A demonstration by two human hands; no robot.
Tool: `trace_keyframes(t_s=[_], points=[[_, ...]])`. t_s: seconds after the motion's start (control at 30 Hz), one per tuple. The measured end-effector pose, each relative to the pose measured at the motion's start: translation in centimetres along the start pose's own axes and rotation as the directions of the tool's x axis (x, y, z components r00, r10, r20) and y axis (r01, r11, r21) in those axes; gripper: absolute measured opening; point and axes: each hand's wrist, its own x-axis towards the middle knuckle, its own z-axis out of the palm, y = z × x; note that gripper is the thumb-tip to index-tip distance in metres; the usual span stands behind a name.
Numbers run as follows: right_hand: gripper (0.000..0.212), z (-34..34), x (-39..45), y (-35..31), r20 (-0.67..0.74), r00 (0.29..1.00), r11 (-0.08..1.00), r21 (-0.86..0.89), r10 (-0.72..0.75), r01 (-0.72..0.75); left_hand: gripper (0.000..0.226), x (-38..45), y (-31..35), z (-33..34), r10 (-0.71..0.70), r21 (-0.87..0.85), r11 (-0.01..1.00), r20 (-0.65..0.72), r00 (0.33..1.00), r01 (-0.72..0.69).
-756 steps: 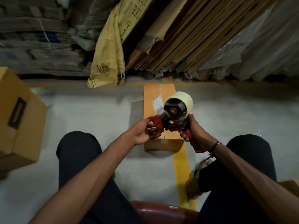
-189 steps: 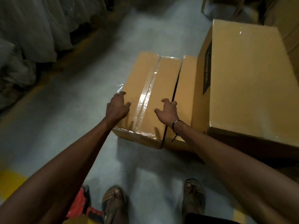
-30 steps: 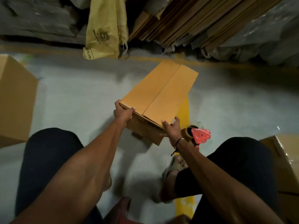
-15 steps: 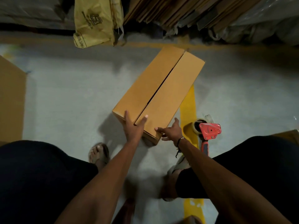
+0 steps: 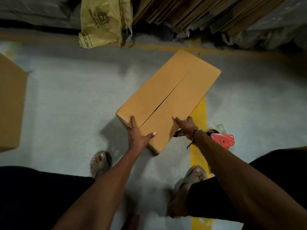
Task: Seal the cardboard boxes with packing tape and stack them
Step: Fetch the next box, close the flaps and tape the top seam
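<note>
Left hand (image 5: 138, 136): fingers spread flat on the near end of the long tan cardboard box (image 5: 169, 100), thumb out along the near edge, pressing the flap down.
Right hand (image 5: 184, 127): forefinger straight on the box's near right corner; other fingers seem to curl down over the side, partly hidden.
Box: lies slantwise on the grey concrete floor (image 5: 74, 105), two top flaps folded shut, centre seam bare, a narrow dark gap along it.
Red tape dispenser (image 5: 221, 139): on the floor just right of the right wrist, unheld, beside the yellow floor stripe (image 5: 198, 123).
Larger brown carton (image 5: 11, 103): far left, apart.
Progress: this box closed and positioned but untaped; judged left to do are taping the seam and stacking.
</note>
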Motion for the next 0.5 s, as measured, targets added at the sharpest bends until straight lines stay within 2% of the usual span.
trace_keyframes(t_s=[0.13,0.2,0.27,0.33,0.4,0.43,0.5], points=[[0.055,1.6,-0.9,1.7,-0.008,0.998,0.995,0.067,0.069,-0.068,0.138,3.5,-1.1,-4.8,0.079,0.180,0.979,0.125,0.989,-0.100],[0.065,2.1,-0.7,3.5,-0.014,0.995,0.994,0.051,0.098,-0.097,0.136,5.2,-1.1,-7.3,0.106,0.250,0.956,0.189,0.976,-0.152],[0.083,1.8,-0.3,4.5,-0.033,0.996,0.994,0.064,0.088,-0.086,0.132,6.5,-1.0,-8.9,0.126,0.283,0.942,0.195,0.973,-0.179],[0.111,0.0,0.1,3.8,-0.159,0.986,0.995,0.088,0.052,-0.038,0.125,7.0,-0.7,-8.8,0.137,0.277,0.946,0.136,0.981,-0.170],[0.146,-3.3,1.9,2.8,-0.348,0.937,1.000,0.005,0.030,-0.031,0.116,6.2,0.0,-7.5,0.096,0.237,0.965,0.075,0.993,-0.111],[0.149,-5.1,2.1,1.7,-0.419,0.908,0.997,-0.064,0.014,-0.045,0.111,5.6,0.4,-6.6,0.074,0.223,0.971,0.054,0.996,-0.084],[0.136,-8.4,2.4,-0.5,-0.538,0.840,0.981,-0.187,-0.066,-0.043,0.102,4.5,1.0,-4.6,0.042,0.228,0.973,0.019,0.999,-0.045]])
